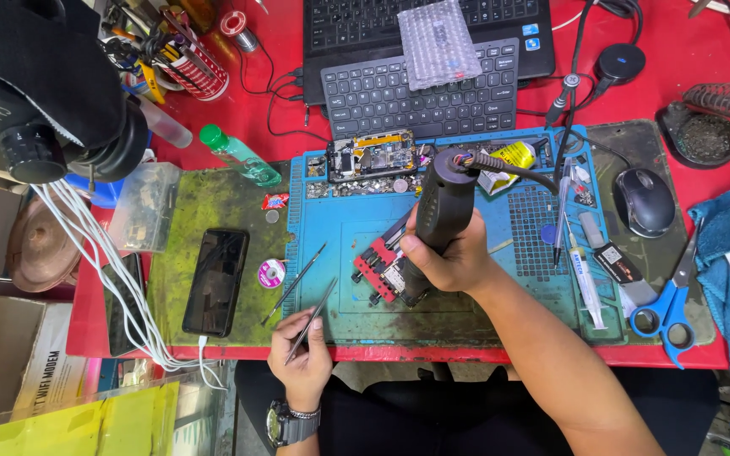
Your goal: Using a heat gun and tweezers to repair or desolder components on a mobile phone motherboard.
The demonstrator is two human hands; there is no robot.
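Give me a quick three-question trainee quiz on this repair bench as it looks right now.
1. True or false: the right hand grips the black hot-air handpiece over the circuit board in the red holder.
2. What does the left hand hold? A) scissors B) tweezers C) syringe
3. Fill in: the dark smartphone lies on the ____ mat, left of the blue work mat.

Key: 1 true; 2 B; 3 green.
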